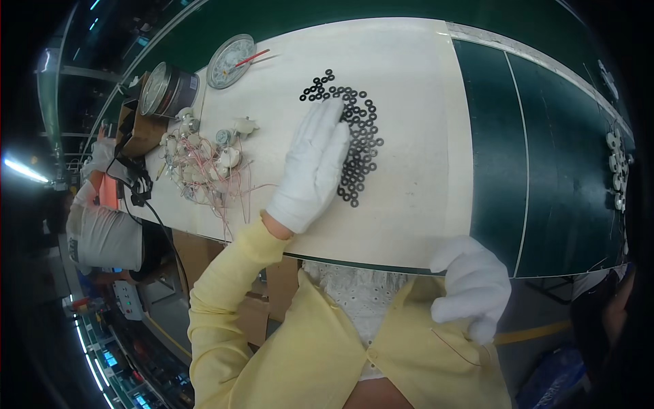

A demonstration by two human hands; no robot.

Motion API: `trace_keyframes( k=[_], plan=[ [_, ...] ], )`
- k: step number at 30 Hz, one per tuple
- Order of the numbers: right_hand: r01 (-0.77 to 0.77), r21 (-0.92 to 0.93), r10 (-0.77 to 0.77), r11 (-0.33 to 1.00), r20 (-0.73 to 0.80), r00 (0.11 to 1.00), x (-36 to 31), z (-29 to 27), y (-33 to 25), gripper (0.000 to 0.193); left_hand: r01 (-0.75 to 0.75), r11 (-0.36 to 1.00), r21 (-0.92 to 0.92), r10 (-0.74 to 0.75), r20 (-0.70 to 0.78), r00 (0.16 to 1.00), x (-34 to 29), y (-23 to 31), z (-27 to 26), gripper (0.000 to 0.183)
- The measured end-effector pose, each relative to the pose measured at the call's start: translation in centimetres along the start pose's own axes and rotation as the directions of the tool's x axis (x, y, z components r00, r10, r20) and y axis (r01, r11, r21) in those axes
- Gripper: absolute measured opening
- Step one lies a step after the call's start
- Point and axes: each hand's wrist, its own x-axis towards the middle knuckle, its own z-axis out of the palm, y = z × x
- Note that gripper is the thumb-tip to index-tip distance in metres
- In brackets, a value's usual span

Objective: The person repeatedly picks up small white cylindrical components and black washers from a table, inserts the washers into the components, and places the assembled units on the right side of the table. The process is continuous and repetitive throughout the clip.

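My left hand [312, 167], in a white glove, lies flat and palm down on a cream mat [415, 136], its fingers spread over a pile of several small black rubber rings [360, 129]. The rings reach past the fingertips and along the hand's right side. My right hand [472, 285], also in a white glove, is curled at the table's near edge against my yellow cardigan, and nothing shows in it.
Left of the rings lies a heap of small white motors with red and white wires [204, 160]. A round tin [169, 88] and its lid [230, 60] stand at the far left. A green conveyor belt [538, 157] runs on the right. Another person [102, 232] works at the left.
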Motion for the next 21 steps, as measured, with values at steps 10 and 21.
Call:
trace_keyframes(
  k=[10,21],
  plan=[
    [-0.582,-0.044,0.485,0.812,-0.503,0.715,0.5,3.2,-1.7,0.031,0.027,0.947,0.321,0.063,-0.265,0.962,0.2,1.9,-3.0,0.047],
    [-0.277,-0.941,0.495,0.195,-0.149,0.856,4.4,0.4,-1.0,0.037,0.114,0.822,0.558,0.067,-0.293,0.954,-2.0,-4.0,-6.8,0.027]
  ],
)
